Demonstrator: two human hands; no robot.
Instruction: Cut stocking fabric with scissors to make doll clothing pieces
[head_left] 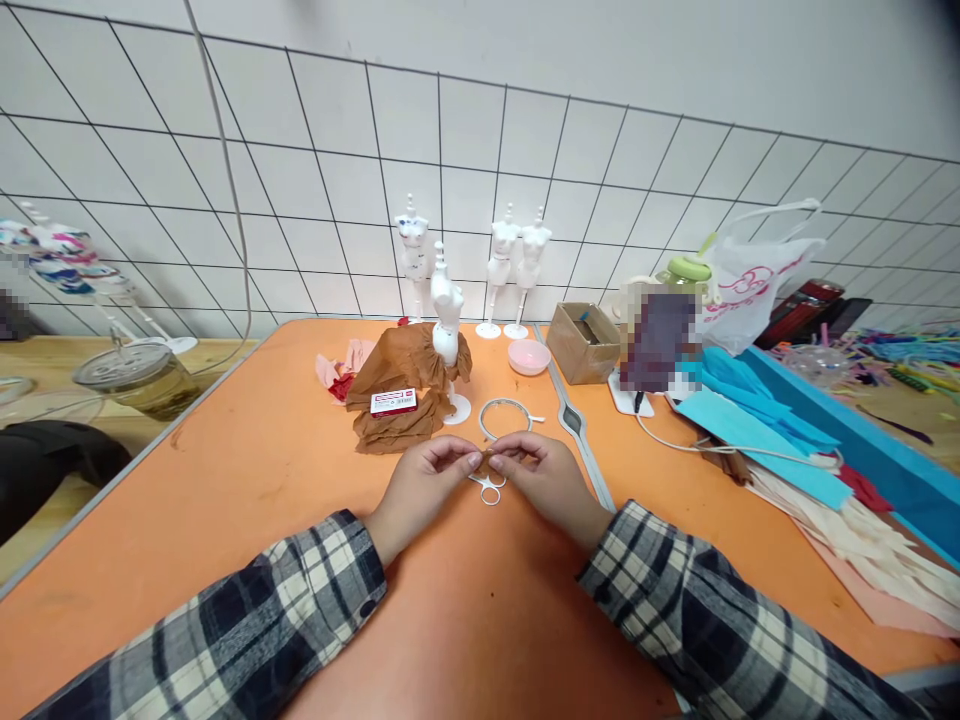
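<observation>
Apparently, the step in hand is fingering a small brown scrap (486, 461), left hand (426, 482) and right hand (553, 486) grips both pinched on it. The next move calls for delicate control.

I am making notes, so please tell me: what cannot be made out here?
Head view:
Brown scrap: mostly covered by left hand and right hand.
White scissors: blades hidden by hands.
Red-white box: print too small.
Dark rectangle: pixelated, details lost.
Black object: cut off by left edge.
</observation>
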